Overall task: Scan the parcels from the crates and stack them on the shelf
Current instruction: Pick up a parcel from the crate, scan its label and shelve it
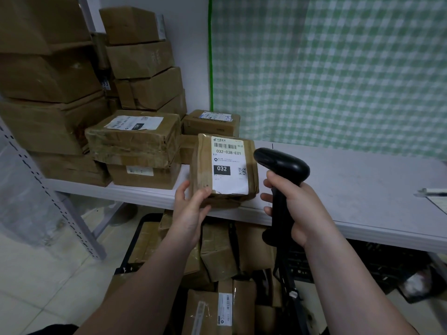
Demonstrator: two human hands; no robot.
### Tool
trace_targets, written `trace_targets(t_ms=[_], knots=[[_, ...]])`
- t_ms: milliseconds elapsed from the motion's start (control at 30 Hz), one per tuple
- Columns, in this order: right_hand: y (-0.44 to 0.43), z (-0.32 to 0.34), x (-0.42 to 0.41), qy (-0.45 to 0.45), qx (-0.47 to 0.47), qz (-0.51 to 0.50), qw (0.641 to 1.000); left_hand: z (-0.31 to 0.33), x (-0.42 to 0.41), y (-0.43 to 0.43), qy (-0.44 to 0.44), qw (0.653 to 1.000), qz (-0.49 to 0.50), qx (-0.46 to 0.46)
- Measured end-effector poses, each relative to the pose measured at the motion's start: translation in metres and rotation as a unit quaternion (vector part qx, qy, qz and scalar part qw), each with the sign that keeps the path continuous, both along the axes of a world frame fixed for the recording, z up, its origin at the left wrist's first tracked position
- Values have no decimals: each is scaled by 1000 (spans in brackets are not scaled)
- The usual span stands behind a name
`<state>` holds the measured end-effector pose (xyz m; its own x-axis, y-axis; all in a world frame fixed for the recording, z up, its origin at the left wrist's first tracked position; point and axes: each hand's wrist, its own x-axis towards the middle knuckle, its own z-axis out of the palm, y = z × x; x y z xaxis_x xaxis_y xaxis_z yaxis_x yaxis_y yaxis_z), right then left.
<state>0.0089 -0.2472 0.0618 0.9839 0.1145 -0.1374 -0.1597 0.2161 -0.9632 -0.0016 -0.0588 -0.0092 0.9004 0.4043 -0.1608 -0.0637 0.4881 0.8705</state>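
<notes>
My left hand (191, 209) grips the lower left corner of a small brown parcel (223, 170), holding it tilted up above the white table's front edge (362, 228). Its white label reads 032-038-E01 and faces me. My right hand (297, 209) grips the handle of a black barcode scanner (281, 165), whose head sits just right of the label. Below my arms, a black crate (130, 252) holds several brown parcels (222, 252). Stacked parcels (135, 141) stand at the table's left end.
A metal shelf upright (50, 189) slants down at the left. Taller box stacks (48, 76) fill the far left. A green checked curtain (338, 68) hangs behind the table. Papers (435, 194) lie at the right edge. A second dark crate (387, 264) sits under the table.
</notes>
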Motion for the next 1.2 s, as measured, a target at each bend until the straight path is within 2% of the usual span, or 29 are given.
trace_targets(t_ms=[300,633,933,1200], knots=[[1,8,-8,-15,-27,17,999,1,0,3,1,1000,18,-4],[-4,24,-8,-74,-109,20,991,6,1,5,9,999,30,-20],[-4,34,-10,-35,-80,36,996,11,-2,9,14,999,36,-3],[-5,45,-7,-42,-81,25,995,22,-5,13,7,999,39,12]])
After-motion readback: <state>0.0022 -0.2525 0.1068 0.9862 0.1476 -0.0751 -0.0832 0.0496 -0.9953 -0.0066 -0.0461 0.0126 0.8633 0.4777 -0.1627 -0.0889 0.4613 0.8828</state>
